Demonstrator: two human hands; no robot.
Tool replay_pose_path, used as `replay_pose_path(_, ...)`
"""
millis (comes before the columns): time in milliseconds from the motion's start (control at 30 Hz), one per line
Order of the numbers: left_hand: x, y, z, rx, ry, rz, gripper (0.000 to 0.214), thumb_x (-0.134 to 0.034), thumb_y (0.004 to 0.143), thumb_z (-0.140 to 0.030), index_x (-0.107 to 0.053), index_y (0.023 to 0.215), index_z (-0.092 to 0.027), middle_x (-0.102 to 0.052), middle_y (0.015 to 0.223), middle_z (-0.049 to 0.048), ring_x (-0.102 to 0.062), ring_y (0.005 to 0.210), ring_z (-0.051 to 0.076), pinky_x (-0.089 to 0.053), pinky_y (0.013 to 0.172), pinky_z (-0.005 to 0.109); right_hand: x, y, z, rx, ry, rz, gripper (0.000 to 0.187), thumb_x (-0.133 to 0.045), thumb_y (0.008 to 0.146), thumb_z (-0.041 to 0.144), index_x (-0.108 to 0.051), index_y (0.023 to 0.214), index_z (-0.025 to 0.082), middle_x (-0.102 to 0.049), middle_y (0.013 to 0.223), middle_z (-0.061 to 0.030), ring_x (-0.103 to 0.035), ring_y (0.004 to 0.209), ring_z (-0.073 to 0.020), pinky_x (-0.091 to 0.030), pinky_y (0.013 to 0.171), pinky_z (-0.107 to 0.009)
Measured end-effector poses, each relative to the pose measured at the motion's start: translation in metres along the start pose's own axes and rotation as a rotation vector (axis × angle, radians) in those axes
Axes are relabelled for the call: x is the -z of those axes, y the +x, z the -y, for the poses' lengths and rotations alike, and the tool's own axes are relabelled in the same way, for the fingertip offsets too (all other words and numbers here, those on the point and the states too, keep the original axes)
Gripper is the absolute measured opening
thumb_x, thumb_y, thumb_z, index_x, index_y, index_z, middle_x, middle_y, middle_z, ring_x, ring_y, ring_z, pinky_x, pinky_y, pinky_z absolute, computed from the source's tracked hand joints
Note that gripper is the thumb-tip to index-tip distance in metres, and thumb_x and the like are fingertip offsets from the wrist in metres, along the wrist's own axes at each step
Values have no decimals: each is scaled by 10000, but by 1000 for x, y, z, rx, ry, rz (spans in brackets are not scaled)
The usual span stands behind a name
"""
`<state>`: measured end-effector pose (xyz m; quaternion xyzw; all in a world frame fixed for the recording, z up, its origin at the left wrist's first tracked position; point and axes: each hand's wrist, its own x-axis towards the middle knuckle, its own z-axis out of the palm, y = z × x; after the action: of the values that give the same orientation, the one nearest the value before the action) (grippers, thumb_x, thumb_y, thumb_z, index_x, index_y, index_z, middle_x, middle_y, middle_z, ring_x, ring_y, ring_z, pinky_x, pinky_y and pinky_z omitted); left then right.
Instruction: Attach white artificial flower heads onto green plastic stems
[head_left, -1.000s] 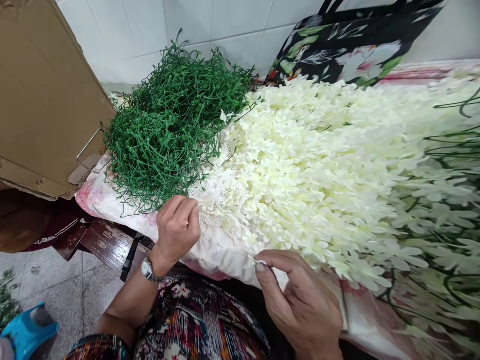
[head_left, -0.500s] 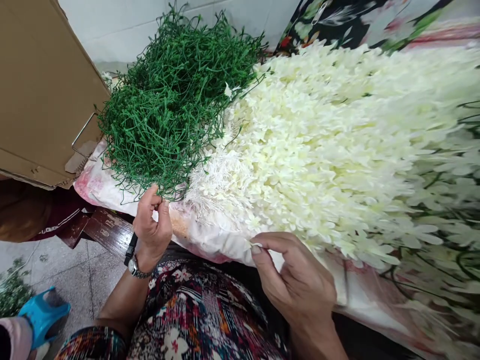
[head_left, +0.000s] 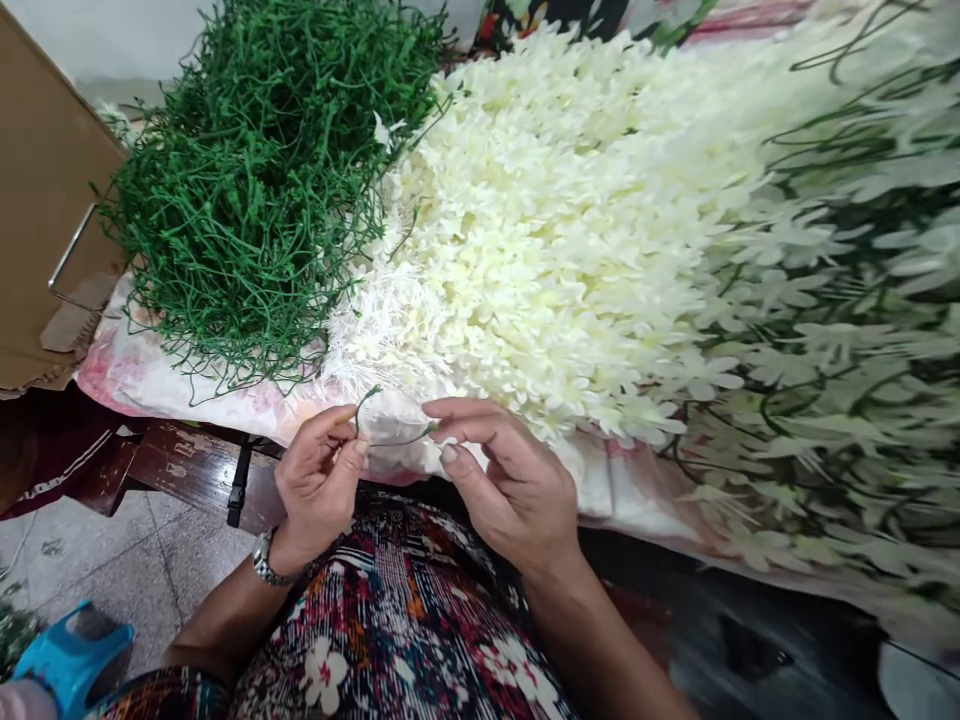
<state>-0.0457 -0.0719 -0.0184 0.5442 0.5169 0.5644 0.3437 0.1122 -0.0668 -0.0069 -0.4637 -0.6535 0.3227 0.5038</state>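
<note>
a forked green stem [head_left: 418, 436] is pinched in the left hand [head_left: 321, 478], above the near edge of the floral cloth [head_left: 139, 372]. just beside one tip, the right hand [head_left: 519, 485] pinches a small pale piece [head_left: 447, 442]. beyond lie a tangled green heap [head_left: 247, 200] and white blossoms [head_left: 555, 240].

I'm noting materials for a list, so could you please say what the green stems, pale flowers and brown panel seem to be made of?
Green stems: probably plastic, slightly shiny, judging by their even colour and knobbly tips.
Pale flowers: likely matt fabric, perhaps plastic; petals look thin and flat.
Brown panel: apparently matt cardboard, with a ragged lower edge.
</note>
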Motion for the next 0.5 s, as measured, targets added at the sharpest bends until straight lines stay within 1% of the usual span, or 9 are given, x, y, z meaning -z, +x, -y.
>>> replay_pose_path(133, -5, -8, -1, 63, 27, 107, 258, -561, 753, -160, -558, 1010, -166, -583, 744, 14, -558, 549, 68, -478, 528, 176, 3, -2, -2, 31, -73, 11, 101, -462, 768, 109, -508, 819, 183, -584, 797, -28, -561, 767, -124, -453, 671, -275)
replay_pose_path(233, -5, -7, -4, 106, 84, 214, 218, -548, 764, -170, -579, 979, -165, -597, 785, 36, -576, 682, 102, -487, 644, 209, 7, -5, -3, 82, -148, 16, 122, -466, 761, 93, -502, 835, 183, -579, 787, -30, -560, 763, -124, -456, 665, -272)
replay_pose_path(300, -4, -3, -7, 130, 115, 265, 199, -538, 773, -181, -585, 966, -172, -602, 793, 37, -571, 731, 112, -475, 691, 221, 10, -7, -3, 118, -190, 39, 142, -468, 755, 78, -497, 846, 183, -578, 789, -32, -560, 769, -127, -460, 662, -272)
replay_pose_path(433, -7, 3, -15, 179, 121, 303, 193, -524, 787, -210, -584, 968, -175, -606, 793, 37, -569, 730, 116, -468, 681, 231, 11, -11, -2, 176, -233, 96, 160, -474, 750, 56, -487, 859, 173, -570, 783, -40, -553, 778, -123, -466, 652, -259)
replay_pose_path(500, -9, 5, -17, 180, 108, 305, 160, -505, 800, -208, -600, 923, -171, -604, 760, 27, -566, 696, 107, -465, 659, 226, 10, -14, -1, 192, -239, 129, 162, -470, 754, 57, -484, 868, 173, -568, 792, -43, -550, 782, -120, -471, 646, -253)
